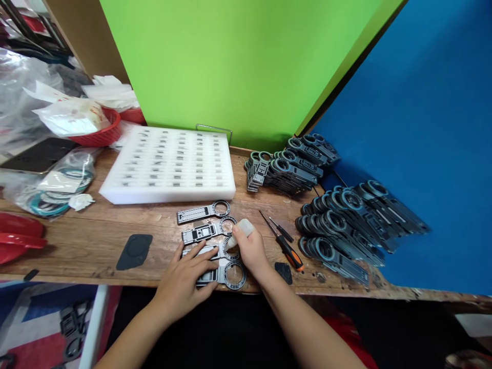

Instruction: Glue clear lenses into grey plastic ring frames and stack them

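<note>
My right hand (251, 254) is closed around a small white squeeze bottle (245, 226), tilted with its nozzle down at the ring of a grey ring-ended plastic part (235, 253). My left hand (183, 281) lies with fingers spread across the handles of this part and the nearest one (235, 275), covering much of both. Beyond them lie two more such parts, one with a rectangular frame (203, 233) and, farthest away, one with a plain slotted handle (194, 214). Whether liquid leaves the nozzle is too small to tell.
A white foam tray (169, 195) with rows of small dark pieces stands behind the parts. An orange-black screwdriver (286, 251) and a thinner one (282, 230) lie right. Stacked ring parts (334, 220) fill the right side. A black pad (134, 251) and red basket (103, 134) are left.
</note>
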Tool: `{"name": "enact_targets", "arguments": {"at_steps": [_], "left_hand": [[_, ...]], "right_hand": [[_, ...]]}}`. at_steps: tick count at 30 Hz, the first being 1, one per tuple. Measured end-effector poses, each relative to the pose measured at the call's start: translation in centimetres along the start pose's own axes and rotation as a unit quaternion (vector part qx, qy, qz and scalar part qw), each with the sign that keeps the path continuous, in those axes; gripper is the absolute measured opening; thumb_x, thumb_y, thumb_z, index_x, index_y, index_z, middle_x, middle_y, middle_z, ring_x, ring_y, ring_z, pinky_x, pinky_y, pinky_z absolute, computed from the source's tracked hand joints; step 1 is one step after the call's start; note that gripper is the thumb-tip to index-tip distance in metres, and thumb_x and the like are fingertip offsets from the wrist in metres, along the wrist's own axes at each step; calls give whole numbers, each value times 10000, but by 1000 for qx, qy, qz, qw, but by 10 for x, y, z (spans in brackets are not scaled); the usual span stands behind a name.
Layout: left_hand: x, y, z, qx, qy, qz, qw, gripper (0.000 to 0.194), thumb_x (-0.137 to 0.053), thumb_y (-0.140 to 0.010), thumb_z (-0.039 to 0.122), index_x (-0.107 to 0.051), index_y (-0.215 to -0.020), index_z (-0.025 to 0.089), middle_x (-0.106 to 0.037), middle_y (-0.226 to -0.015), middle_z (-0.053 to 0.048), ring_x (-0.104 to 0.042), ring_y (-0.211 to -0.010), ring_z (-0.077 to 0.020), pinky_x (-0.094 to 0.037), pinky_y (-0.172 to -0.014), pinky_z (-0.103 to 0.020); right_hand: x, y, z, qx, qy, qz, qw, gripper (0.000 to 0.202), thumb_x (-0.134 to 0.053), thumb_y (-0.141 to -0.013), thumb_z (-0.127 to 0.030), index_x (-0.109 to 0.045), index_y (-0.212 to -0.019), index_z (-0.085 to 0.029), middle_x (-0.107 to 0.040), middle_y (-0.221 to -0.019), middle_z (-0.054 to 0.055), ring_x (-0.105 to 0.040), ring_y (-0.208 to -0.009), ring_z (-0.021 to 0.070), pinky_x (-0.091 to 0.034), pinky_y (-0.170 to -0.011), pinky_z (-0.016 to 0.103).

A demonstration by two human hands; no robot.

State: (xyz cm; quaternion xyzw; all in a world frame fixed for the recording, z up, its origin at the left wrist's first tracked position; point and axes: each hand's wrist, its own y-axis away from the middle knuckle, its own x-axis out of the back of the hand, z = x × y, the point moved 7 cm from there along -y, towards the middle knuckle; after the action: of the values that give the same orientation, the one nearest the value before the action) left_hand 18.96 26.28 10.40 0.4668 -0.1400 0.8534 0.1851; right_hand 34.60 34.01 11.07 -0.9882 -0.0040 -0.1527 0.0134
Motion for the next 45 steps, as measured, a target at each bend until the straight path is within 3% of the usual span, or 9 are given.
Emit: {"name": "enact_targets", "arguments": {"at_steps": [20, 34, 45], "left_hand": [[0, 1, -1, 2, 2, 5, 1000, 300, -608, -789, 326, -594, -1087, 354, -553, -1327, 42, -330, -1346, -282, -18, -1106, -616], [0, 0, -1, -2, -2, -2, 1000, 318, -601, -803, 371, -580, -1120, 369, -543, -1336, 42, -334, -1342, -294, -41, -1092, -646], [1, 0, 0, -1, -11, 6, 1000, 280, -604, -799, 368, -596, -1078, 350, -553, -1326, 43, -349, -1332, -305, -40, -1092, -647]], "right_hand": [[7, -26, 16, -45, -68, 59, 995, 276, -524, -760, -438, -459, -625, -206, -486, -591, -26, -435, -570, 140, -379, -554, 259], [30, -19, 12, -15, -27, 107, 994, 293, -505, -795, -438, -449, -619, -210, -467, -604, -31, -430, -594, 140, -366, -583, 259], [44, 1, 16, -1, 17, 127, 992, 285, -509, -829, -446, -529, -719, -184, -555, -652, 0, -506, -633, 161, -403, -629, 278]]}}
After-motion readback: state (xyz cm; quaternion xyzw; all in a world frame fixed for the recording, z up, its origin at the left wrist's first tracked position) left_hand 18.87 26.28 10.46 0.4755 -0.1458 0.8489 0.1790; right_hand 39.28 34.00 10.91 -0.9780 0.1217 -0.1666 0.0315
